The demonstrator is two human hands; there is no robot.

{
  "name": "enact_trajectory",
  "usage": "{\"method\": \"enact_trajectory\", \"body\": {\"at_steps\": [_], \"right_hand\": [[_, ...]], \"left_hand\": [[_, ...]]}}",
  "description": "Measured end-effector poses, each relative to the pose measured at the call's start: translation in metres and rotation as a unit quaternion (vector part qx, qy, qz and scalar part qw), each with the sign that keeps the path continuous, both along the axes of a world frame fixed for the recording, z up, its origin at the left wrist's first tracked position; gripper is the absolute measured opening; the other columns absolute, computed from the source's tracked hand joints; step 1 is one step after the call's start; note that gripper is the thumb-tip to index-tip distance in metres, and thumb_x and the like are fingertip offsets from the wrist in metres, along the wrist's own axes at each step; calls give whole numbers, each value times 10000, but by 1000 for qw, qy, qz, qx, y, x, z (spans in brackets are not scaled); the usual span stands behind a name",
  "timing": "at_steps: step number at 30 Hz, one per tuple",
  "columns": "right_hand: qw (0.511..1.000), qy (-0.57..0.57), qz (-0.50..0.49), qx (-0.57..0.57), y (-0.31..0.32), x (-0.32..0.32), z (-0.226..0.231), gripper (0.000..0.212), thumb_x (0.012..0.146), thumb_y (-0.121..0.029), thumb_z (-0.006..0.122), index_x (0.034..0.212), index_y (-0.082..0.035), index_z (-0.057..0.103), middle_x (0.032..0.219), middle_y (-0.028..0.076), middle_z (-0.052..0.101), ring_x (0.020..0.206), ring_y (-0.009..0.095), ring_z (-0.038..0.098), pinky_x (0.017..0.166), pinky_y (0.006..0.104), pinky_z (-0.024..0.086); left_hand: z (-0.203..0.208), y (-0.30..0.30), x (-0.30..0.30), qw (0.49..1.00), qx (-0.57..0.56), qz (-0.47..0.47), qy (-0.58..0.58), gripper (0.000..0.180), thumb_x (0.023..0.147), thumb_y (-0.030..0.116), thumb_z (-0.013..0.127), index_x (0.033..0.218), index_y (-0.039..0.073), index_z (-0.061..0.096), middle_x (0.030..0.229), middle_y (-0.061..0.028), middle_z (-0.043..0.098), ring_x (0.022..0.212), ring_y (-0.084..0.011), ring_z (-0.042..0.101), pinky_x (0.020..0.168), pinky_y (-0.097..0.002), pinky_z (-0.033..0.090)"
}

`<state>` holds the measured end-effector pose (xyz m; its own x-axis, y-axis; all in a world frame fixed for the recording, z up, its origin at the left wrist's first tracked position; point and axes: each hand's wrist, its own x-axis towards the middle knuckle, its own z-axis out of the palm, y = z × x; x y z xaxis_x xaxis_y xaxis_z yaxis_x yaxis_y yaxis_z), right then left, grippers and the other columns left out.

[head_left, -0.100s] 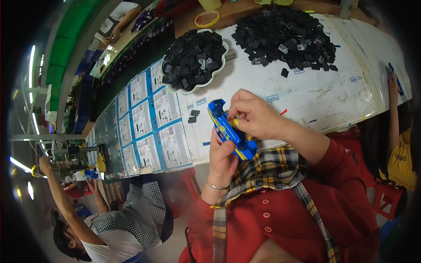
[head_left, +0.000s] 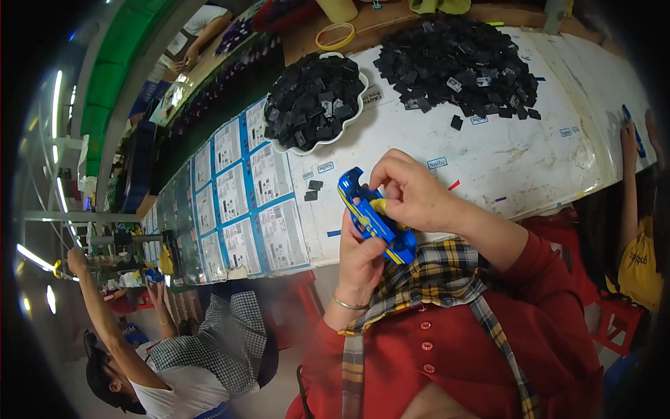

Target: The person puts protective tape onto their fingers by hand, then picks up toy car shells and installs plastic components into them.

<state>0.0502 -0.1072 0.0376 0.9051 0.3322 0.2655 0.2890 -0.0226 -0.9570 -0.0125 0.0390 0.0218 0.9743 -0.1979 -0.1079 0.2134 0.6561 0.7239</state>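
Note:
A blue plastic toy car body (head_left: pixel 375 221) with yellow stripes is tilted in front of my chest, just past the table's near edge. My left hand (head_left: pixel 361 257) is closed around its lower side, thumb along the striped flank. My right hand (head_left: pixel 412 192) is closed in a pinch at the open upper side of the shell. A yellow covering (head_left: pixel 378 205) shows at its fingertips. Whatever lies between those fingertips is hidden.
A white scalloped bowl (head_left: pixel 364 84) heaped with small black flat pieces stands ahead; a larger pile (head_left: pixel 457 66) of them lies to its right. A few loose black pieces (head_left: pixel 313 190) lie near the bowl. Co-workers sit left and right; a yellow tape roll (head_left: pixel 335 37) is behind.
The whole view has shifted slightly, so everything on the table sits a little lower and further right. My hands keep nearly the same hold on the toy car body.

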Motion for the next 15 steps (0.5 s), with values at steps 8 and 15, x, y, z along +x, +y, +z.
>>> {"method": "enact_trajectory", "body": {"at_steps": [8, 15], "right_hand": [[986, -94, -21, -133, -3, -17, 3, 143, 693, -38, 616, 769, -32, 495, 653, 85, 490, 562, 213, 496, 499, 316, 380], [984, -61, 75, -147, -5, -16, 1, 119, 725, -99, 552, 812, -24, 522, 764, 153, 562, 696, 343, 552, 588, 411, 429]], "left_hand": [[10, -6, -18, 999, 29, -4, -13, 810, 589, -12, 785, 1277, 56, 365, 1086, -40, 556, 953, -162, 588, 839, -293, 499], [1, 4, -27, 998, 50, -24, -37, 756, 619, -50, 751, 1265, 40, 370, 1117, -47, 530, 993, -140, 554, 846, -269, 476]]}}
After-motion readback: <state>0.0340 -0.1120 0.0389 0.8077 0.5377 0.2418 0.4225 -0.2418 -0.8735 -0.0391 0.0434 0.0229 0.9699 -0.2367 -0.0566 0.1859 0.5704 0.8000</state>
